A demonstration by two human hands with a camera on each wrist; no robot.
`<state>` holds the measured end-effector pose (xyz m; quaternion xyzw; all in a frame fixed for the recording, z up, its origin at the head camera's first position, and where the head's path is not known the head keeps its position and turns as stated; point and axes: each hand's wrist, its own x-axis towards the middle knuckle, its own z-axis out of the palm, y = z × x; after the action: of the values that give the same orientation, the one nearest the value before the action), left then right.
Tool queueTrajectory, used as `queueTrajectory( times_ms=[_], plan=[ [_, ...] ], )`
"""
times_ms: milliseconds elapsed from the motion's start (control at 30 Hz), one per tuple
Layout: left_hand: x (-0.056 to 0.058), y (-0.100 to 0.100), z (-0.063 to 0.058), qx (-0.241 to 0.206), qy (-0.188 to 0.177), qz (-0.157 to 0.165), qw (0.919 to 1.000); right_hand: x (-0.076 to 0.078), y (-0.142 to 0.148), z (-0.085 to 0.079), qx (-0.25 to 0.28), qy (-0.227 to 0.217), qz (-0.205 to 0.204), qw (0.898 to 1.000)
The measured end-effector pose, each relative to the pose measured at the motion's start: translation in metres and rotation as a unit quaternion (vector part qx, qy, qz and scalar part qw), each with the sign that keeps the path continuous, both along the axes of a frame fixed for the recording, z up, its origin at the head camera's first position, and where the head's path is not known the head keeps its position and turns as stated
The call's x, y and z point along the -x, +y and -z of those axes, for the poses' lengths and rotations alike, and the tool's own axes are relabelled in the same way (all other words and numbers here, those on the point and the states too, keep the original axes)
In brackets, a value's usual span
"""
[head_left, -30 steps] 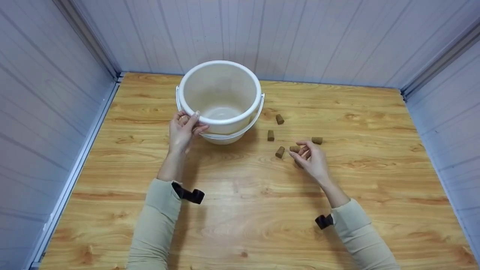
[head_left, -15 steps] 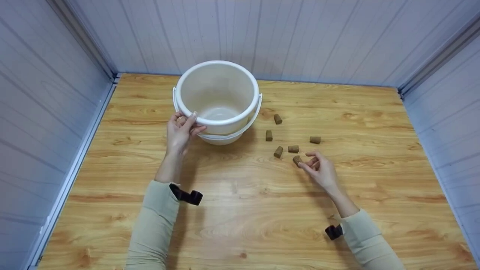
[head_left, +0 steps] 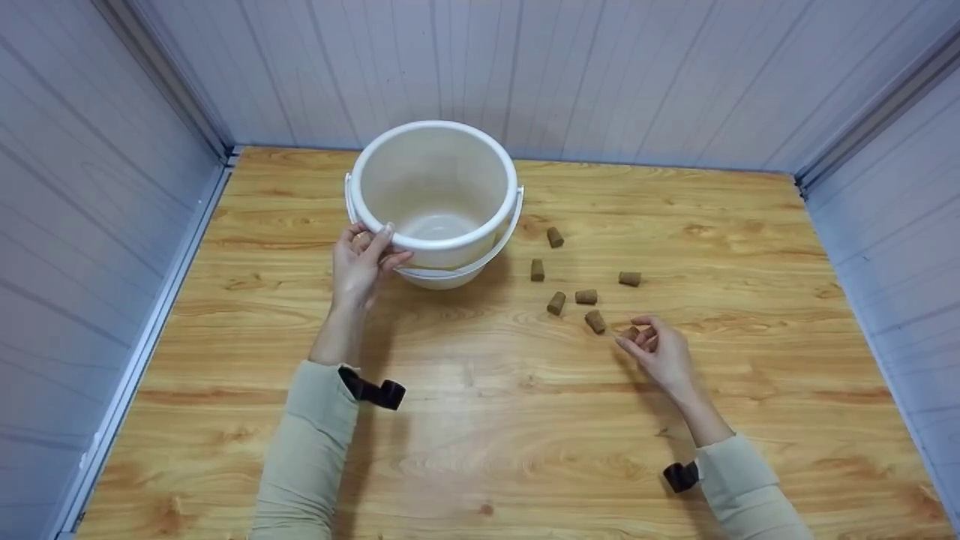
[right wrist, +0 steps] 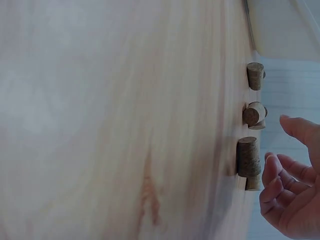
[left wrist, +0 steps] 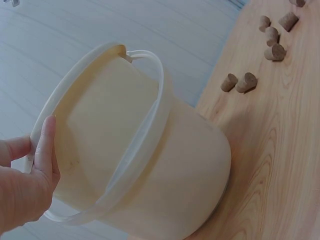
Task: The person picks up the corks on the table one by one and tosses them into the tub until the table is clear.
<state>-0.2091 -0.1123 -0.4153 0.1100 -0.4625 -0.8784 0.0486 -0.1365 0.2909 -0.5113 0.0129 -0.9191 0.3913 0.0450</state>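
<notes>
A white plastic bucket (head_left: 450,259) with a rim and a carrying handle stands upright on the wooden table. My left hand (head_left: 358,266) grips its near left rim, thumb on top and fingers below. In the left wrist view the bucket (left wrist: 165,175) fills the middle, with my left hand (left wrist: 30,185) at its rim. My right hand (head_left: 661,358) hovers beside the scattered corks, its fingers loosely bent and thumb apart. One cork (head_left: 631,332) shows partly behind its fingers. Another cork (head_left: 595,322) lies just left of the thumb. In the right wrist view my right hand (right wrist: 295,185) holds nothing.
Several more corks lie between bucket and right hand, among them one cork (head_left: 556,303), one cork (head_left: 538,270) and a farther cork (head_left: 630,279). Pale panelled walls (head_left: 480,67) close off the back and both sides of the table (head_left: 480,435).
My right hand has moved right and toward me, past the corks, uncovering one of them. My left hand stays on the bucket rim. The view has shifted slightly.
</notes>
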Motion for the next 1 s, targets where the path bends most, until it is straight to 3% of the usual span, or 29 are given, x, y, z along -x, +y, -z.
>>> queueTrajectory(
  times_ms=[67, 100, 167, 200, 267, 300, 333, 400, 433, 500, 533, 733, 767, 1000],
  plan=[
    [0.001, -0.001, 0.003, 0.007, 0.004, -0.003, 1.0, -0.001, 0.001, 0.001, -0.01, -0.008, 0.01, 1.0],
    [0.009, -0.006, 0.018, -0.013, 0.015, 0.005, 0.9998, -0.002, 0.001, 0.002, -0.015, -0.013, 0.016, 1.0],
    [0.01, -0.007, 0.021, -0.015, 0.015, 0.005, 0.9998, -0.003, 0.002, 0.003, -0.027, -0.022, 0.028, 0.999],
    [0.018, -0.011, 0.035, -0.038, 0.024, 0.012, 0.9989, -0.004, 0.002, 0.004, -0.033, -0.026, 0.034, 0.999],
    [0.017, -0.011, 0.035, -0.038, 0.022, 0.014, 0.9989, -0.005, 0.003, 0.006, -0.039, -0.03, 0.044, 0.998],
    [0.017, -0.011, 0.035, -0.038, 0.022, 0.015, 0.9989, -0.005, 0.003, 0.006, -0.042, -0.03, 0.047, 0.998],
    [0.009, -0.006, 0.021, -0.018, 0.014, 0.008, 0.9997, -0.005, 0.004, 0.007, -0.044, -0.03, 0.048, 0.997],
    [0.008, -0.005, 0.018, -0.012, 0.016, 0.007, 0.9998, -0.005, 0.005, 0.008, -0.046, -0.028, 0.049, 0.997],
    [-0.001, 0.0, 0.004, 0.008, 0.01, 0.0, 0.9999, -0.006, 0.005, 0.008, -0.047, -0.028, 0.049, 0.997],
    [-0.002, 0.0, 0.002, 0.005, 0.013, 0.0, 0.9999, -0.006, 0.006, 0.009, -0.046, -0.031, 0.048, 0.997],
    [0.006, -0.003, 0.016, -0.017, 0.023, 0.007, 0.9996, -0.006, 0.006, 0.01, -0.046, -0.032, 0.047, 0.997],
    [0.008, -0.003, 0.018, -0.026, 0.029, 0.009, 0.9992, -0.004, 0.005, 0.015, -0.047, -0.045, 0.046, 0.997],
    [0.0, 0.0, 0.003, -0.009, 0.019, 0.003, 0.9998, -0.004, 0.005, 0.016, -0.046, -0.047, 0.047, 0.997],
    [-0.001, 0.0, -0.003, -0.02, -0.001, 0.007, 0.9998, -0.002, 0.005, 0.017, -0.048, -0.037, 0.048, 0.997]
  ],
)
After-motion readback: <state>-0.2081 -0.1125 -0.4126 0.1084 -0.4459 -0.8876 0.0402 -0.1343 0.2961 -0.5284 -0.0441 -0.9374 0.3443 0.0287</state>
